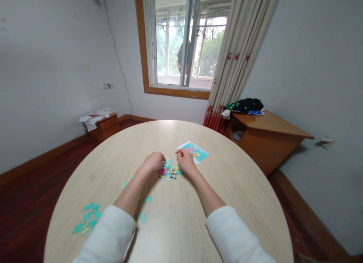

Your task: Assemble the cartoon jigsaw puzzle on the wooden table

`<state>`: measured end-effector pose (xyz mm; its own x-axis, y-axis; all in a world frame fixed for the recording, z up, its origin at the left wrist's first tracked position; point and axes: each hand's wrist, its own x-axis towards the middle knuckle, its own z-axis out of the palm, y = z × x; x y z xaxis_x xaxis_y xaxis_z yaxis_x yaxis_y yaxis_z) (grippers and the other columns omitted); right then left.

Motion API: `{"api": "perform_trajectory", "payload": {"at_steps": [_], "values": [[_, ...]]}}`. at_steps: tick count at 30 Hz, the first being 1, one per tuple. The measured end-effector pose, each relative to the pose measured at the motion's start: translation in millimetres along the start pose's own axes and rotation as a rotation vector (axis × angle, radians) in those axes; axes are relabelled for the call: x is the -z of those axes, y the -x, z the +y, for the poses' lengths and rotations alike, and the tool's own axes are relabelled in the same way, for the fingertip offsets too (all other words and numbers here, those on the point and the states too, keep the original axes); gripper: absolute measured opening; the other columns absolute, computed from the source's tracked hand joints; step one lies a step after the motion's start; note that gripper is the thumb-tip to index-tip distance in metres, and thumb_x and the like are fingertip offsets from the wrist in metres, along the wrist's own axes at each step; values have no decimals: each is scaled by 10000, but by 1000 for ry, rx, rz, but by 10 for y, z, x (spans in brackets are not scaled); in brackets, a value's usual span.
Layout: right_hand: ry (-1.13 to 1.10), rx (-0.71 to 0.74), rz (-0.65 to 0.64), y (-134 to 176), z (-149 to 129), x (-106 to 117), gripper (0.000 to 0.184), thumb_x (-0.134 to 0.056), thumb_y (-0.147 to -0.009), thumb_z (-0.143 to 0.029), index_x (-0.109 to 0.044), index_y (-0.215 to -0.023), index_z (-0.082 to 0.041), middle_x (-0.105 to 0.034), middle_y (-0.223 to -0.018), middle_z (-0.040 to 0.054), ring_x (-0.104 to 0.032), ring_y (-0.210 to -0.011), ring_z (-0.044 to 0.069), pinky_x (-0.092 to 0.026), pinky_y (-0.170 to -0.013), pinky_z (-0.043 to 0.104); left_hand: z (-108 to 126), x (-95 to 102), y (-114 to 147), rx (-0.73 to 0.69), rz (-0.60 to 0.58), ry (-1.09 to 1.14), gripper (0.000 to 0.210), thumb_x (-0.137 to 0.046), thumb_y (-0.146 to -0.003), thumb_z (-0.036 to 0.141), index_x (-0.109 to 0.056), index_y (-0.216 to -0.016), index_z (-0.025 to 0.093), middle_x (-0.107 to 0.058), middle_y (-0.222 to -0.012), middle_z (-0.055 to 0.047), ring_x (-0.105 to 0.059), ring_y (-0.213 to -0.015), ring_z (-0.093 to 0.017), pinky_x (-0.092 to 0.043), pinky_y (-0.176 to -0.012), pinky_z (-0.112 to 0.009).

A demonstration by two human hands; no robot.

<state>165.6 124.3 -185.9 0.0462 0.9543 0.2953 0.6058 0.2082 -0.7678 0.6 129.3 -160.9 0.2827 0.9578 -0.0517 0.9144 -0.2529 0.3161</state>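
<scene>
A partly joined jigsaw puzzle (168, 173) with cartoon figures on a turquoise ground lies at the middle of the round table (176, 225). At its upper left edge is my left hand (153, 162), fingers curled and closed; whatever is under the fingertips is hidden. My right hand (185, 161) is at the puzzle's upper right, its fingers bent together in a pinch. Whether a piece is between them I cannot make out. Partly behind the right hand lies a printed picture card (200, 153) with similar cartoon figures.
A pile of loose turquoise puzzle pieces (90, 217) lies at the table's left. Single pieces (143, 217) are scattered near my left forearm. Beyond the table stand a small drawer cabinet (109, 126) and a wooden desk (272, 123) with clothes (249, 105) on it.
</scene>
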Motion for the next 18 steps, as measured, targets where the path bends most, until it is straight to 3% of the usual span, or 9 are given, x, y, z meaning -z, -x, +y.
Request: {"api": "perform_trajectory", "payload": {"at_steps": [6,12,18], "values": [[-17,-23,40,-19,110,-6,244,-390,-724,-165,-632,-752,-155,-525,-560,-20,-500,-579,134,-350,-587,234,98,44,59,-18,-148,-74,401,-515,-680,65,-730,-994,193,-713,-983,-120,-656,-836,-211,-438,-664,-230],[-41,15,64,-24,166,-60,230,-401,-718,-173,-630,-710,-154,-531,-539,-19,-501,-563,130,-349,-586,230,144,118,96,-10,-217,-141,432,-517,-670,92,-711,-1036,211,-719,-973,-91,-653,-778,-175,-436,-626,-207],[-34,8,61,-27,159,-58,225,-407,-719,-164,-631,-698,-155,-550,-553,-11,-506,-574,132,-361,-608,235,283,221,197,-40,-311,-170,413,-525,-681,118,-712,-1039,204,-718,-956,-119,-656,-766,-214,-445,-611,-244]]}}
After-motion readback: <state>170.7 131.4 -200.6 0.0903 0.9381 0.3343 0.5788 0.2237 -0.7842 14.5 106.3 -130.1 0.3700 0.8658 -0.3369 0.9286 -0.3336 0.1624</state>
